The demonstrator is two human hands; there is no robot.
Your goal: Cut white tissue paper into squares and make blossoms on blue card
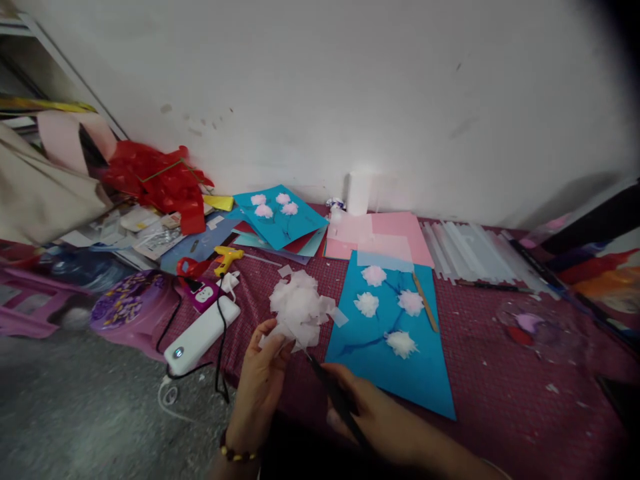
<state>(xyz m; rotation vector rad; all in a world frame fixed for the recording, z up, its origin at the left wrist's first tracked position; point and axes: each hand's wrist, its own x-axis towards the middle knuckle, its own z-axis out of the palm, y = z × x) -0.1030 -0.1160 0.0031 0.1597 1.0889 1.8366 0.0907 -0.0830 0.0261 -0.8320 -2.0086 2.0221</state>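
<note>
My left hand [265,367], with a beaded bracelet at the wrist, pinches a thin white tissue paper piece at the near edge of a heap of white tissue paper squares [297,303]. In my right hand [365,407] is a slim black tool [336,399] with a thin tip, its kind unclear. That tip is close to the left fingertips. Just right of the heap lies a blue sheet [415,383] with painted branches and several fluffy paper blossoms [401,344] in white and pale pink. A flat wooden stick [425,303] rests along its right side.
Farther back are another blue blossom picture [300,223], pink paper [400,227] and a white roll [358,193]. Translucent glue sticks [467,250] lie right. Left are a yellow glue gun [227,259], a white power bank [203,337] with black cable, and a purple stool [133,307].
</note>
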